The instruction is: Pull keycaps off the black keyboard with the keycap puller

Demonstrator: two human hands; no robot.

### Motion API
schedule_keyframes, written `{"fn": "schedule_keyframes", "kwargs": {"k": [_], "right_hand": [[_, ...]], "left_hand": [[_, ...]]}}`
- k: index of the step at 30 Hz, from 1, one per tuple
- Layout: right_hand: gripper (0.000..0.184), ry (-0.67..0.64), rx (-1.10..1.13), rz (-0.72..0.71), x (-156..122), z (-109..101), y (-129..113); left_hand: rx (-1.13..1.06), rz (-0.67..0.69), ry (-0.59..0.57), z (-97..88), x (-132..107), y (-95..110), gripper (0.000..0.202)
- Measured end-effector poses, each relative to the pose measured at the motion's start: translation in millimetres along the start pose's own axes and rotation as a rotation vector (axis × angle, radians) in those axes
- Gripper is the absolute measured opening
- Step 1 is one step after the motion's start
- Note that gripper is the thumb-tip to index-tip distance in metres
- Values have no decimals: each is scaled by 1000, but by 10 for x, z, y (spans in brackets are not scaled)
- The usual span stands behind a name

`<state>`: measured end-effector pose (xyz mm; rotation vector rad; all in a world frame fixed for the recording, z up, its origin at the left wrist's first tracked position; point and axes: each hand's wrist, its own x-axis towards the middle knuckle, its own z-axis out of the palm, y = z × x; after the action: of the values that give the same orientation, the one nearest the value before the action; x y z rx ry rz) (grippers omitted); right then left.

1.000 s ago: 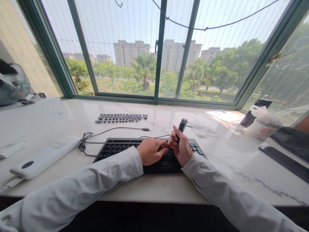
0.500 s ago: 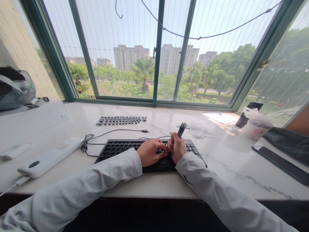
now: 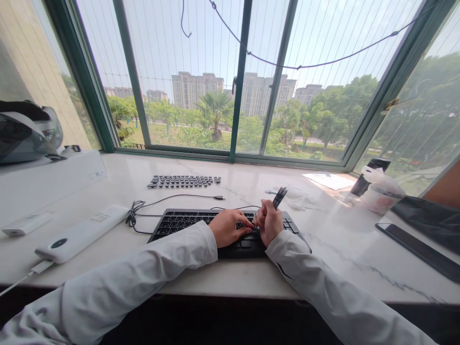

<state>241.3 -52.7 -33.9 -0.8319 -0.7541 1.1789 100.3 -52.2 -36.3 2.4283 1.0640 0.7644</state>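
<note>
A black keyboard (image 3: 179, 221) lies on the white marble sill, its cable (image 3: 172, 199) looping off to the left. My left hand (image 3: 227, 227) rests on the keys near the middle, fingers curled down onto them. Beside it my right hand (image 3: 269, 221) grips a small dark tool (image 3: 279, 197) whose top sticks up and to the right, its lower end down at the keys between both hands. Behind the keyboard, rows of loose black keycaps (image 3: 183, 180) are laid out on the sill.
A white power bank (image 3: 81, 233) and a small white device (image 3: 25, 224) lie at the left, below a white box (image 3: 46, 179) with a helmet (image 3: 28, 132). At the right are paper (image 3: 328, 180), a bagged cup (image 3: 381, 194), a phone (image 3: 419, 244) and dark cloth (image 3: 431, 215).
The view has shifted slightly. My right hand has tilted the tool further to the right and lowered it, staying beside my left hand on the keys.
</note>
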Motion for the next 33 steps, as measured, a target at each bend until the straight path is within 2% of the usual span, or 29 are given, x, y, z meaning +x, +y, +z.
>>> {"fn": "schedule_keyframes", "kwargs": {"k": [10, 18, 22, 29, 33], "right_hand": [[53, -50, -57, 131, 77, -13, -107], [58, -100, -123, 88, 28, 34, -122], [58, -97, -146, 32, 31, 20, -131], [55, -91, -138, 110, 76, -24, -123], [51, -117, -214, 56, 80, -47, -106]], "left_hand": [[42, -4, 2, -2, -7, 24, 18], [-16, -80, 24, 42, 37, 30, 18], [58, -98, 48, 4, 22, 55, 19], [94, -109, 67, -36, 12, 55, 19], [84, -103, 64, -41, 7, 58, 18]]}}
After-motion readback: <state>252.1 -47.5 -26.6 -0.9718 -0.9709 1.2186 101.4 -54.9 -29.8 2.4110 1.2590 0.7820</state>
